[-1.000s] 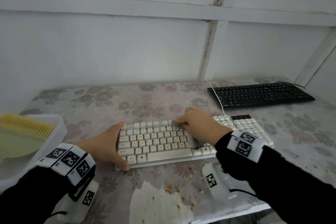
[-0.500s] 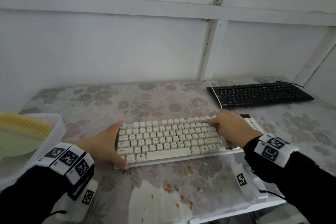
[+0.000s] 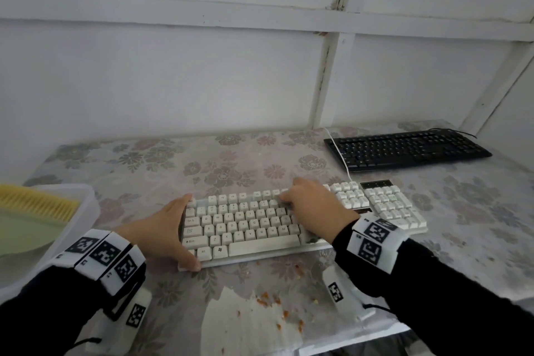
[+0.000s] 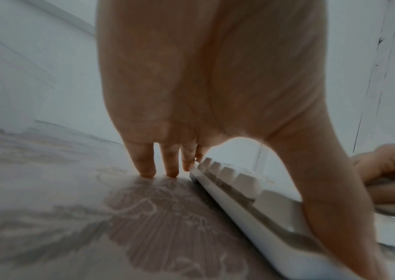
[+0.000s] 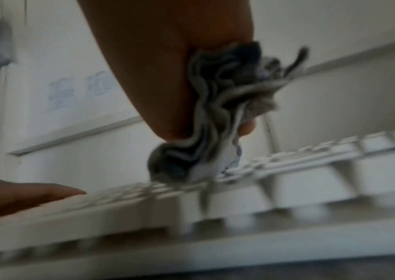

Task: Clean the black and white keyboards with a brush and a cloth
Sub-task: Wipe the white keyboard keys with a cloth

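The white keyboard [image 3: 245, 225] lies across the middle of the flowered table. My left hand [image 3: 173, 231] braces its left end, fingers straight down to the tabletop and thumb [image 4: 335, 217] along the front corner. My right hand [image 3: 313, 208] rests on the keys right of centre and grips a bunched grey cloth [image 5: 210, 132], pressed onto the keycaps [image 5: 287, 189]. A bit of the cloth [image 3: 310, 238] shows below the palm. The black keyboard [image 3: 404, 149] sits untouched at the back right. A yellow-bristled brush [image 3: 34, 205] lies in a tub at the left.
The translucent tub [image 3: 83, 211] stands at the left edge. A sheet of paper [image 3: 251, 324] with orange crumbs lies at the table's front edge. The white keyboard's cable [image 3: 336, 147] runs back past the black keyboard's left end. A white wall closes off the back.
My right hand swept the cloth rightward along the keys, then came back left to the middle. The left hand and the keyboard have stayed in place.
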Demonstrator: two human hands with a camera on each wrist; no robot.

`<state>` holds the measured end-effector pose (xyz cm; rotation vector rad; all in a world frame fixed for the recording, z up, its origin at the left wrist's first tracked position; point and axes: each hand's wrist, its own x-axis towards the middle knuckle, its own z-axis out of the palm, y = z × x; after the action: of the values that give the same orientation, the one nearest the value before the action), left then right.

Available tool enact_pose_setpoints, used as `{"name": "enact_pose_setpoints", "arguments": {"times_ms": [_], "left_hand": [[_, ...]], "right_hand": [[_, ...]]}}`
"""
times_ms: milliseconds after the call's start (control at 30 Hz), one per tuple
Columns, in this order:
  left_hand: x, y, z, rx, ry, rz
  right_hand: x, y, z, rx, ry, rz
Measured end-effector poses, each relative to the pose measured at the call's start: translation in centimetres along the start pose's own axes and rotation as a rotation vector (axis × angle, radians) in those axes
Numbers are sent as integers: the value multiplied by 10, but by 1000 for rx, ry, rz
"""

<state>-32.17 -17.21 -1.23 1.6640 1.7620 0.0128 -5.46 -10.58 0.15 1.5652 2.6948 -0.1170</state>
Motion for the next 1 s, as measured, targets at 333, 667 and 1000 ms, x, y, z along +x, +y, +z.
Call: {"name": "enact_pose_setpoints", "arguments": {"times_ms": [333,667,1000], "left_hand": [[-1,3,-2,-19,-4,20],[-1,4,-2,2,3,-7],[0,4,0,3,14,-31]], "right_hand": [[-12,49,-7,-51,-35,164],[-11,81,-31,40,-11,269],[-27,114,-2,-91,45,118]]}}
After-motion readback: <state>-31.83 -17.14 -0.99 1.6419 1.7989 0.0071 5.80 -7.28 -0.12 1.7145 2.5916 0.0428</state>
